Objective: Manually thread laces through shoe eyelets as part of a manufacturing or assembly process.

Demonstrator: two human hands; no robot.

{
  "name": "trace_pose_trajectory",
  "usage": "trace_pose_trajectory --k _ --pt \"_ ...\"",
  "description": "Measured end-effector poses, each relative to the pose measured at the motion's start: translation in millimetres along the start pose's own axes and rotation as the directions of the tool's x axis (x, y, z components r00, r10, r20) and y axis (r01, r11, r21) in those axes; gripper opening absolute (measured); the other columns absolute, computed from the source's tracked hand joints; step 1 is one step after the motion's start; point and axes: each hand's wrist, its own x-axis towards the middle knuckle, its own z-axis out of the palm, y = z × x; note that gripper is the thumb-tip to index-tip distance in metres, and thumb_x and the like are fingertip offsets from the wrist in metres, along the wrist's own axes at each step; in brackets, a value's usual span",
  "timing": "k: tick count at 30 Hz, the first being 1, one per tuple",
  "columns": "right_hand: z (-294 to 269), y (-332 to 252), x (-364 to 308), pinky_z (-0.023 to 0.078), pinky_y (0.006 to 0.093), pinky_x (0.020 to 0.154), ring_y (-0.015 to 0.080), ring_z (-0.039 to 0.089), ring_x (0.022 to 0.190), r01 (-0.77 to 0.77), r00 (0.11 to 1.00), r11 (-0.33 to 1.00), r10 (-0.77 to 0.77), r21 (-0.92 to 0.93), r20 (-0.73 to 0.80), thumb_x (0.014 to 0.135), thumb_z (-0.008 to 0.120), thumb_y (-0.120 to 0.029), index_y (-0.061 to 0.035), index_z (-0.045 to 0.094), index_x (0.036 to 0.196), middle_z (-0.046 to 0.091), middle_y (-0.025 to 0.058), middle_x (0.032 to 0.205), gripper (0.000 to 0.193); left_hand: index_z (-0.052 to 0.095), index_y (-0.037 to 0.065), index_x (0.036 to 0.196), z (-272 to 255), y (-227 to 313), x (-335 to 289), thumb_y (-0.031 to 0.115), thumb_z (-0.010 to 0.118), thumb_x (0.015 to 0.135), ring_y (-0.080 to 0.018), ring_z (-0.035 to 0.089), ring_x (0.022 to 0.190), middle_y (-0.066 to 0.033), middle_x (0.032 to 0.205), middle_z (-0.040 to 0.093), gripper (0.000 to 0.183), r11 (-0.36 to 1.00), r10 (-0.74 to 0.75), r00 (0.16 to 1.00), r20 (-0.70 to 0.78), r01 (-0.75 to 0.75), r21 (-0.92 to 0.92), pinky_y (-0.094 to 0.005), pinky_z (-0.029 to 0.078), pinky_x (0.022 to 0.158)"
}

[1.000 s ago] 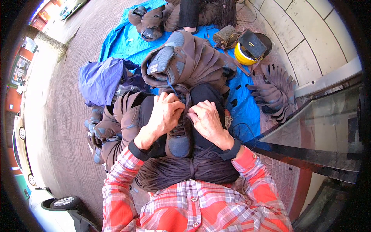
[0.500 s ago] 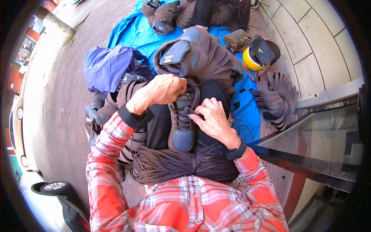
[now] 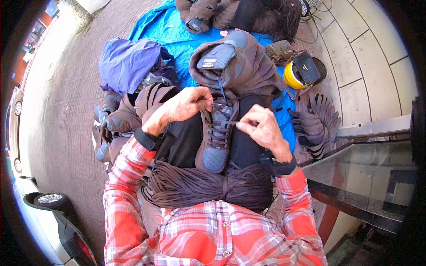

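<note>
A brown shoe upper [image 3: 214,158] with a blue-grey toe lies between my dark-trousered legs, its toe toward me. Dark laces [image 3: 217,133] cross its front in several rows. To the right of the eyelets, my right hand [image 3: 264,128] pinches a strand of shoelace, drawn out sideways from the shoe. My left hand [image 3: 190,105] is closed at the shoe's upper left side, thumb and finger on a lace near the top eyelets. Across my lap rests a thick bundle of dark laces [image 3: 191,186], tied round its middle.
Beyond the shoe, a stack of brown uppers [image 3: 253,66] sits on a blue tarp [image 3: 171,33]. At left are a purple cloth [image 3: 128,64] and more uppers [image 3: 117,119]. A yellow container [image 3: 293,76], fanned dark pieces [image 3: 316,124] and a glass-topped case [image 3: 364,177] stand at right.
My right hand has moved right, away from the eyelets, and a lace strand now stretches from the shoe to its fingers. My left hand stays near the shoe's top. The view has shifted slightly.
</note>
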Motion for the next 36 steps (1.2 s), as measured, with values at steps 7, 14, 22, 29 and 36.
trace_pose_trajectory --k 7,14,22,29,36 --pt "-31.4 -9.9 -19.3 0.038 0.0338 0.072 0.0212 0.050 0.079 0.315 0.913 0.949 -0.309 0.021 0.266 0.064 0.078 -0.020 -0.0108 0.068 0.072 0.052 0.0023 0.077 0.015 0.055 0.001 0.088 -23.3 28.4 -32.3 0.013 0.057 0.087 -0.0044 0.033 0.055 0.0025 0.073 0.046 0.013 0.324 -0.263 0.965 -0.001 0.087 -0.942 -0.0203 0.027 0.048" --pt "-9.9 19.8 6.6 0.042 0.0332 0.064 0.0226 0.055 0.071 0.172 0.927 0.962 -0.230 0.211 0.296 0.071 0.074 -0.013 -0.0048 0.068 0.084 0.054 0.0067 0.074 0.016 0.054 -0.003 0.087 -47.8 106.6 -53.5 0.013 0.050 0.090 -0.0054 0.032 0.054 0.0015 0.072 0.043 0.017 0.216 -0.153 0.982 -0.106 -0.071 -0.974 -0.0210 0.029 0.051" --pt "-8.9 -0.2 12.1 0.040 0.0207 0.060 0.0035 0.048 0.067 -0.139 0.979 0.878 0.052 0.457 0.199 0.085 0.063 -0.007 -0.0018 0.057 0.109 0.054 -0.0036 0.072 0.026 0.049 -0.003 0.092 -50.2 168.1 -48.5 0.013 0.046 0.092 -0.0064 0.035 0.052 -0.0017 0.075 0.045 0.016 0.353 -0.102 0.965 -0.243 -0.194 -0.915 -0.0213 0.031 0.048" --pt "-65.4 -62.4 43.8 0.042 0.0209 0.049 0.0056 0.052 0.055 0.010 0.996 0.772 0.048 0.636 -0.073 0.090 0.061 -0.018 -0.0025 0.066 0.089 0.058 0.0002 0.064 0.016 0.064 0.003 0.080 -11.0 76.3 25.7 0.024 0.061 0.085 -0.0229 0.062 0.062 -0.0120 0.075 0.065 0.022 0.840 0.187 0.949 -0.253 -0.022 0.542 -0.0330 0.049 0.056" --pt "-92.7 -50.2 40.7 0.040 0.0220 0.050 0.0050 0.048 0.053 0.095 0.931 0.883 0.084 0.459 -0.354 0.087 0.066 -0.022 -0.0025 0.067 0.088 0.058 0.0003 0.064 0.020 0.064 0.005 0.072 47.8 3.6 36.3 0.030 0.066 0.077 -0.0344 0.058 0.077 -0.0165 0.077 0.060 0.026 0.617 0.153 0.982 -0.112 -0.006 0.787 -0.0430 0.045 0.065"
